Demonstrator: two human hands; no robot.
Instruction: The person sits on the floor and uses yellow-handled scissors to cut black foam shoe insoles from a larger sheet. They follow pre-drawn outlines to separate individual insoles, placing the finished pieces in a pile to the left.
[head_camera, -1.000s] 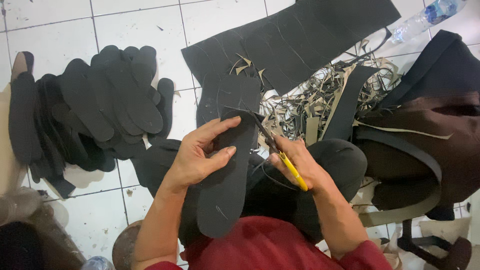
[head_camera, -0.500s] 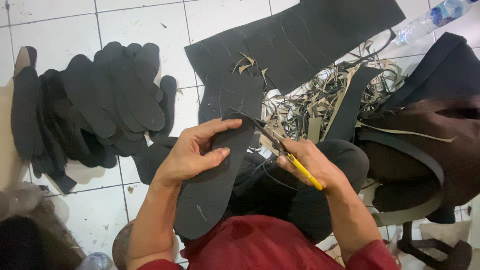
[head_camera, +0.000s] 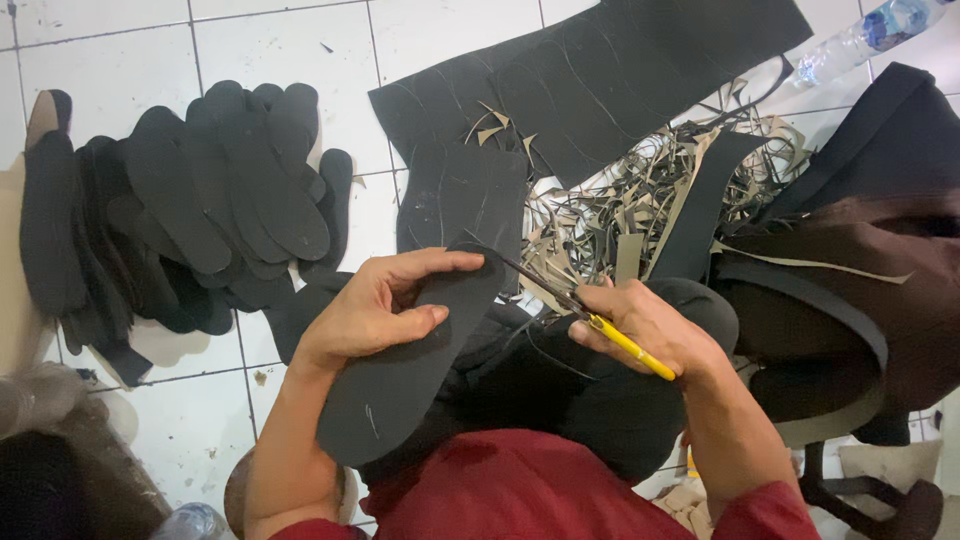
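1. While the left hand (head_camera: 375, 305) grips a black sole-shaped cutout (head_camera: 400, 380) with thumb on top and fingers curled over its upper edge, the right hand (head_camera: 650, 325) is closed round yellow-handled scissors (head_camera: 590, 315), whose blades meet the cutout's rounded tip. The cutout lies over the person's lap, slanting down and left from the scissors.

2. Risk, as I judge it: the left fingertips sit just beside the scissor blades. If the cutout is fed in too fast, a blade could nick a finger.

3. The cutout is held only near its top, and its long lower part hangs unsupported. It may sag or twist, pulling the cut off the curve and leaving a ragged edge.

4. Just beyond the scissors lies a heap of tan and black trimmings (head_camera: 640, 200). A loose strip could snag the blade tips on a wide opening.

5. Above the scissors a large black sheet (head_camera: 590, 80) spreads across the white tiled floor (head_camera: 280, 40), marked with faint outlines. Its near edge lies close to the blades.

6. Left of the scissors, past the left hand, a pile of finished black soles (head_camera: 190, 210) sits well apart, with bare tile between.

7. Right of the scissors, dark brown rolled material (head_camera: 850, 290) crowds the right elbow, so room to swing is tighter there. A plastic bottle (head_camera: 860, 35) lies far above.
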